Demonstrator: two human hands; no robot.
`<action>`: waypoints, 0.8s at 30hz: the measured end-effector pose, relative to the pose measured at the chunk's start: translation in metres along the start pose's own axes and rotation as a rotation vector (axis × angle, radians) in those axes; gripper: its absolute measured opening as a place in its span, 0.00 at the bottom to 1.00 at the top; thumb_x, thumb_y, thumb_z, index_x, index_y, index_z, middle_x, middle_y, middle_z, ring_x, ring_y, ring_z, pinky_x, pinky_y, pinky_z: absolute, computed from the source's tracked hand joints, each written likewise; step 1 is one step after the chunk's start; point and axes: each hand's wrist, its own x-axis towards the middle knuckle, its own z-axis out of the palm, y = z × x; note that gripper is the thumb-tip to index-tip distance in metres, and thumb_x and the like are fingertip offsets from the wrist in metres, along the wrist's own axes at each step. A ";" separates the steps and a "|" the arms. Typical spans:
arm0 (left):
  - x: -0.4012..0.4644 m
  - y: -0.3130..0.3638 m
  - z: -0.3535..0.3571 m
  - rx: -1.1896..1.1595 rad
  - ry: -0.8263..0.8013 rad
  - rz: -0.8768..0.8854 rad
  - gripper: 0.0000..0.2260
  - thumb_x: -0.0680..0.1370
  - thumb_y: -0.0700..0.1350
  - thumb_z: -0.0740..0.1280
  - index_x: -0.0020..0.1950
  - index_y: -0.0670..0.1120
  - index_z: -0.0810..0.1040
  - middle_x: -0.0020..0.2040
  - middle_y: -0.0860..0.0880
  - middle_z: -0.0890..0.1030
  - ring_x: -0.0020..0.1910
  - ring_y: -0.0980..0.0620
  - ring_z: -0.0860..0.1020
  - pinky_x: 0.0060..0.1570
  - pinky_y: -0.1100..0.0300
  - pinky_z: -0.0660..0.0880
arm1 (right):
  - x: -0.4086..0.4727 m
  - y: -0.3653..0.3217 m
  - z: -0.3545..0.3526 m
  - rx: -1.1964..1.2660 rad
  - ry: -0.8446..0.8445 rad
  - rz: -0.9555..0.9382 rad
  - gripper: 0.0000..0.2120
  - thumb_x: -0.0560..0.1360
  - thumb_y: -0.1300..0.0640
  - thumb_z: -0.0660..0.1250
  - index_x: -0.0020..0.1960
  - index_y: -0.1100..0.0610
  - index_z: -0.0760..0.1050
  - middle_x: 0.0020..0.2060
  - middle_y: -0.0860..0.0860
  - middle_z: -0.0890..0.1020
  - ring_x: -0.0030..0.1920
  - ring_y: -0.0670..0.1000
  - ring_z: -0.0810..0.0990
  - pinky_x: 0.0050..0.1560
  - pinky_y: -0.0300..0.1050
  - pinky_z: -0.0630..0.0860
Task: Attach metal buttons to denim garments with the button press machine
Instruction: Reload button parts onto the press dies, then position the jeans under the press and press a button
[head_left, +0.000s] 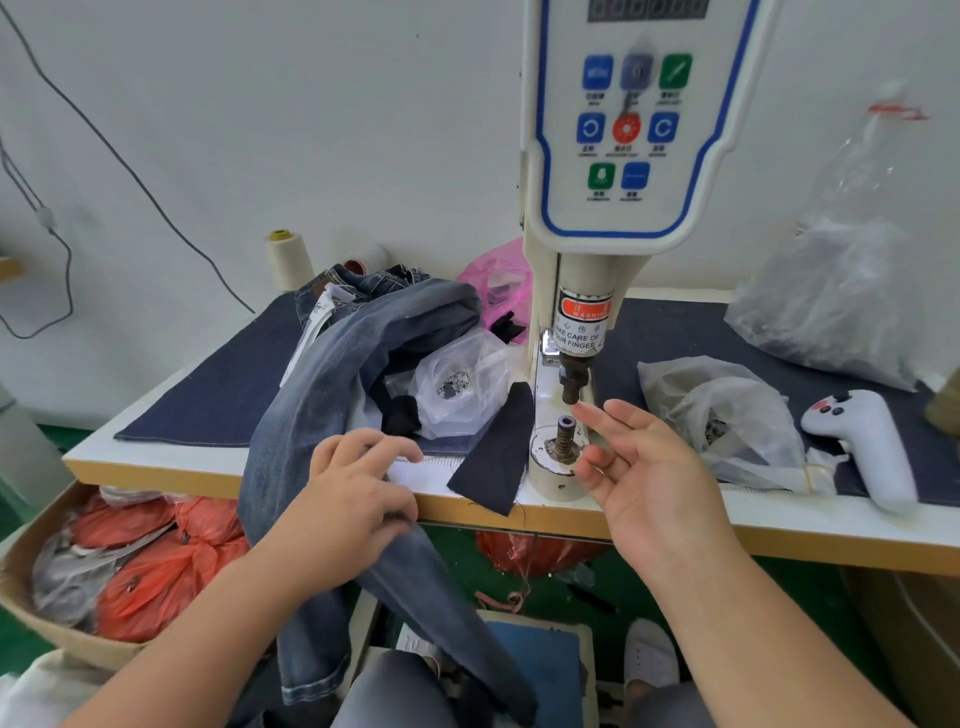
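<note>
Denim jeans (332, 374) drape over the bench's (675, 525) front edge, long axis running from the far left down toward our lap, likely staged for feeding. Our left hand (358, 499) rests on them, fingers loosely curled, grip unclear. Our right hand (649, 478) is open and empty beside the press's lower die (565, 436), probably just placing a button.
</note>
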 end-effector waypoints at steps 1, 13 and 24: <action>0.002 0.000 -0.003 -0.069 0.027 -0.015 0.10 0.66 0.46 0.80 0.35 0.57 0.81 0.60 0.59 0.75 0.63 0.52 0.66 0.62 0.54 0.55 | -0.001 -0.001 -0.003 -0.009 0.009 -0.013 0.11 0.74 0.71 0.63 0.52 0.59 0.77 0.44 0.57 0.87 0.29 0.47 0.79 0.30 0.41 0.78; 0.026 -0.009 -0.034 -0.631 0.399 -0.310 0.16 0.74 0.42 0.75 0.41 0.65 0.81 0.57 0.63 0.76 0.61 0.66 0.70 0.59 0.72 0.62 | -0.023 0.023 -0.116 -1.000 0.072 -0.145 0.09 0.72 0.61 0.73 0.46 0.48 0.79 0.44 0.44 0.83 0.51 0.49 0.79 0.47 0.41 0.72; 0.037 -0.005 -0.021 -1.173 0.536 -0.495 0.11 0.70 0.56 0.70 0.49 0.55 0.83 0.49 0.57 0.83 0.46 0.59 0.79 0.49 0.59 0.74 | -0.018 0.041 -0.125 -0.626 0.039 0.417 0.21 0.66 0.57 0.76 0.58 0.57 0.77 0.53 0.56 0.85 0.58 0.54 0.79 0.66 0.54 0.70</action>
